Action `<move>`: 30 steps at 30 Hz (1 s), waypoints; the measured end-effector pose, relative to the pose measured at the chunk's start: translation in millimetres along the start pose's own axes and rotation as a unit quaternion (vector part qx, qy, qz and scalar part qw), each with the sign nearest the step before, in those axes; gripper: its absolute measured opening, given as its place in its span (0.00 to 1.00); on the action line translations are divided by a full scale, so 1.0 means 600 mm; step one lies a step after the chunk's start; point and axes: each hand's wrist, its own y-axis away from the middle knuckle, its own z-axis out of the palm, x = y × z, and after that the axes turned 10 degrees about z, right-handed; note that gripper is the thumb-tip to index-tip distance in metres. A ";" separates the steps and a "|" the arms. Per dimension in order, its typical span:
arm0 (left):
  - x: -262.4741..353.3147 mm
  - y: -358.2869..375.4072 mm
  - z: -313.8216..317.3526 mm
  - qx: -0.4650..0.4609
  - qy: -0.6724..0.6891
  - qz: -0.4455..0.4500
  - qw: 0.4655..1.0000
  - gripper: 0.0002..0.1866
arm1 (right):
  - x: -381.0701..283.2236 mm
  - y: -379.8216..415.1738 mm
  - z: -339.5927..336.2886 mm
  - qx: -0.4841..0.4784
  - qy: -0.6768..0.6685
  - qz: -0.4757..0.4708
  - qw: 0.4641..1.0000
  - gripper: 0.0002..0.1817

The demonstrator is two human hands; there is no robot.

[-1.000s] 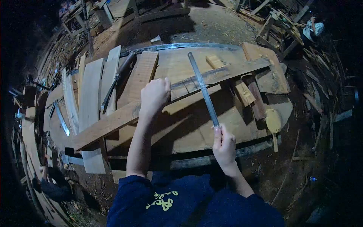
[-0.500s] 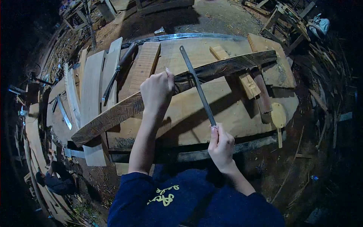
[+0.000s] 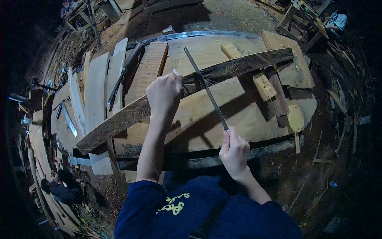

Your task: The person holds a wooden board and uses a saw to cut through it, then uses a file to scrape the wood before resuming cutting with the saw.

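A long, slightly curved dark wooden plank (image 3: 119, 124) lies slantwise across the workbench, from lower left to upper right. My left hand (image 3: 164, 93) is closed on the middle of this plank, thumb side up. In my right hand (image 3: 234, 153) is the near end of a long, thin dark metal file (image 3: 213, 102), gripped with the thumb on top. The file crosses the plank's edge just right of my left hand, and its far tip reaches past the plank. My fingers hide the file's near end.
Under the plank is a broad wooden workbench (image 3: 187, 137). Pale boards (image 3: 96, 95) and a dark-handled tool (image 3: 129, 65) lie at left. A notched wood block (image 3: 264, 85) and a wooden paddle (image 3: 295, 118) lie at right. Another person (image 3: 65, 187) is at lower left, one more (image 3: 337, 22) at upper right.
The file has turned in my right hand and now shows a narrower side; its far tip has shifted slightly left. My left hand stays on the plank. The whole view has shifted slightly.
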 end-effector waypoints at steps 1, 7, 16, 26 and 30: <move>-0.001 -0.001 0.001 0.000 -0.001 -0.001 1.000 0.25 | -0.005 -0.001 -0.004 -0.001 0.023 0.002 1.000 0.05; -0.001 -0.001 0.003 0.015 0.002 0.002 1.000 0.25 | -0.059 -0.016 -0.027 -0.077 0.144 -0.010 0.987 0.05; 0.003 -0.006 0.001 0.006 -0.015 -0.015 1.000 0.27 | -0.083 -0.046 -0.040 -0.131 0.179 -0.001 0.975 0.03; -0.016 -0.019 0.005 -0.102 0.025 -0.003 0.995 0.26 | -0.071 -0.103 0.009 -0.111 0.170 -0.010 0.979 0.04; -0.040 -0.023 0.032 -0.097 -0.006 0.057 0.994 0.25 | -0.075 -0.071 -0.033 -0.117 0.169 -0.018 0.979 0.05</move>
